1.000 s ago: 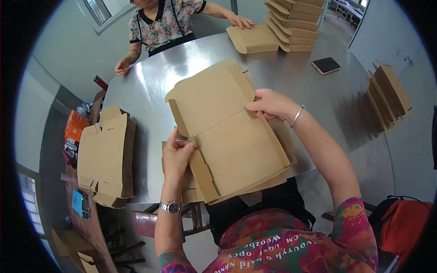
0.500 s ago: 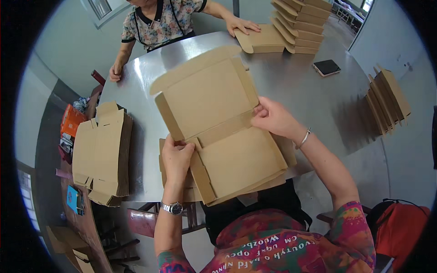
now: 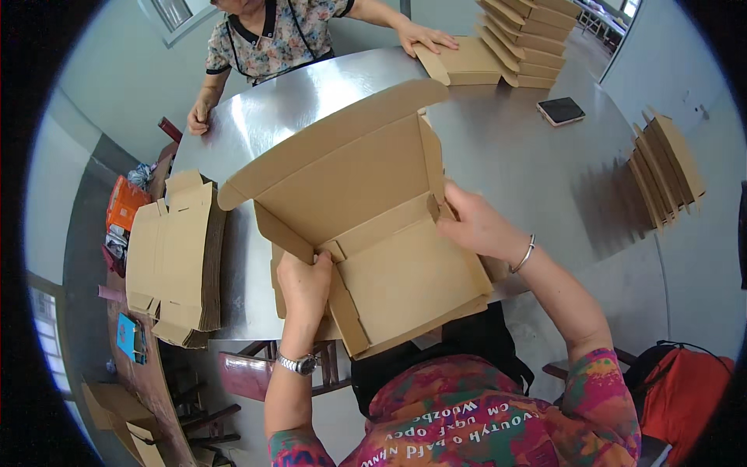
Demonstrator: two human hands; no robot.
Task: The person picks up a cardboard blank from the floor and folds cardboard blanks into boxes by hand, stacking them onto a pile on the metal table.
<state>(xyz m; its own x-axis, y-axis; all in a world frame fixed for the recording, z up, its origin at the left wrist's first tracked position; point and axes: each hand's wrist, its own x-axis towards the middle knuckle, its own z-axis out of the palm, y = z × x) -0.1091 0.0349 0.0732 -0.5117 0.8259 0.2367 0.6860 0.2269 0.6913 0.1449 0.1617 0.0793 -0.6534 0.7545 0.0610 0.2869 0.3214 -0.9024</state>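
Cardboard box blank (image 3: 366,226) is standing half-folded at the surface's (image 3: 529,171) six o'clock edge, left hand (image 3: 305,284) gripping its seven o'clock corner tab, right hand (image 3: 476,227) pinching the three o'clock flap, best creasing squarely along scores.

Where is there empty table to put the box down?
Bare metal table lies between the phone and the right hand, and ahead of the box toward the other person. The left edge is crowded with flat cardboard.
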